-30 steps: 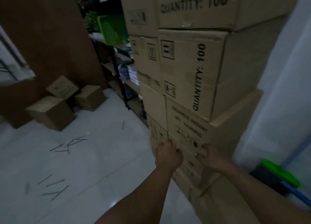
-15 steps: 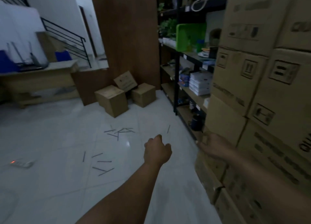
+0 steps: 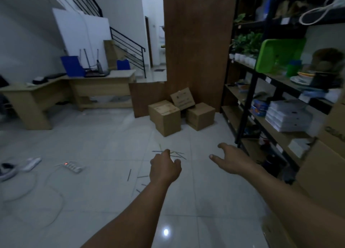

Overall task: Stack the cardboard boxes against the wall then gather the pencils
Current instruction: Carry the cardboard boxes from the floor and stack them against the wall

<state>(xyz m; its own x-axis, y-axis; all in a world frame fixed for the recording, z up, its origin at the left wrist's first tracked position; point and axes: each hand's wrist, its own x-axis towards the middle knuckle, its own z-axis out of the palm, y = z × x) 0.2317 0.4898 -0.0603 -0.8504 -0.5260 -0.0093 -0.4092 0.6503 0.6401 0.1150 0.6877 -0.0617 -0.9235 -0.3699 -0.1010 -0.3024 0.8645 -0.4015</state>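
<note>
Three cardboard boxes lie on the white floor by a brown wooden panel: a large box (image 3: 166, 117), a smaller box (image 3: 200, 115) to its right, and a tilted box (image 3: 182, 98) behind them. Several pencils (image 3: 175, 154) lie scattered on the tiles in front, more pencils (image 3: 129, 174) nearer me. My left hand (image 3: 164, 168) hangs in the air over the pencils with fingers loosely curled, holding nothing. My right hand (image 3: 232, 159) is held out with fingers spread, empty. Part of the stacked cardboard boxes (image 3: 325, 158) shows at the right edge.
A black shelf rack (image 3: 261, 102) with paper stacks, plants and a green tray lines the right side. A white power strip (image 3: 73, 166) and cables lie on the floor at left. Wooden desks (image 3: 100, 87) stand at the back left, stairs behind.
My view has swung left from the box stack to the open floor. Both hands came off the stacked box and now hang free in the air.
</note>
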